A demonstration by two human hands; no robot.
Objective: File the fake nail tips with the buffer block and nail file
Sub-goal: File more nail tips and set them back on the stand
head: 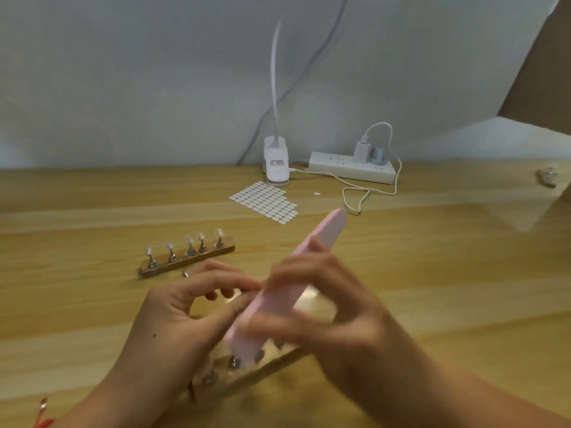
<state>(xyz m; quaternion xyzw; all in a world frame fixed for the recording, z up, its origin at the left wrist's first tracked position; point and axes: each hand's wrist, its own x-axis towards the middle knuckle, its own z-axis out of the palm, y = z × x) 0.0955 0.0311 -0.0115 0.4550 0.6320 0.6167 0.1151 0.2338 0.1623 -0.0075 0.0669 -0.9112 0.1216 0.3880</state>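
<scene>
Gripping the buffer block (pixel 273 302), the right hand (pixel 340 319) touches it to the left hand (pixel 173 319), grasp unclear.

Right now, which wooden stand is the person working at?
The nearer stand, under the left hand, right hand and pink buffer block. The other stand sits untouched farther back.

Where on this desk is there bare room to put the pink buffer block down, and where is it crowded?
The desk is barest right of the right hand, in front of the power strip and cable. Also left of the far nail stand. Crowded: sticker sheet by the lamp base, and the near stand beneath the left hand and buffer block.
</scene>
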